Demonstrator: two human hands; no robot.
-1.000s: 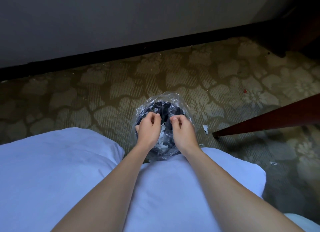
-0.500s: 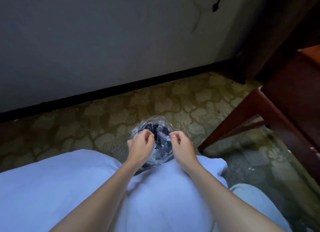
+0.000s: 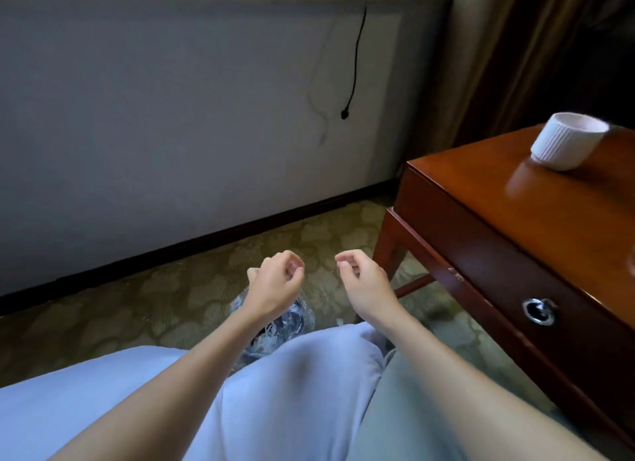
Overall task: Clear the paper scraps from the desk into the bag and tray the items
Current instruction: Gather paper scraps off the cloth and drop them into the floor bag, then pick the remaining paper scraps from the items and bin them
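Note:
A clear plastic bag with dark contents and white paper scraps sits on the carpet, partly hidden behind my left forearm and my lap. My left hand hovers above it with fingers loosely curled and holds nothing. My right hand is raised beside it, a hand's width to the right, fingers also curled and empty. A white ribbed cup stands on the wooden desk at the right.
The desk has a drawer with a metal ring pull and a leg close to my right hand. A black cable hangs down the grey wall. A small paper scrap lies on the patterned carpet. My clothed lap fills the bottom.
Both hands let go of the bag and rose above it, spreading apart. My view tilted up and right, bringing the desk top and the cup into sight.

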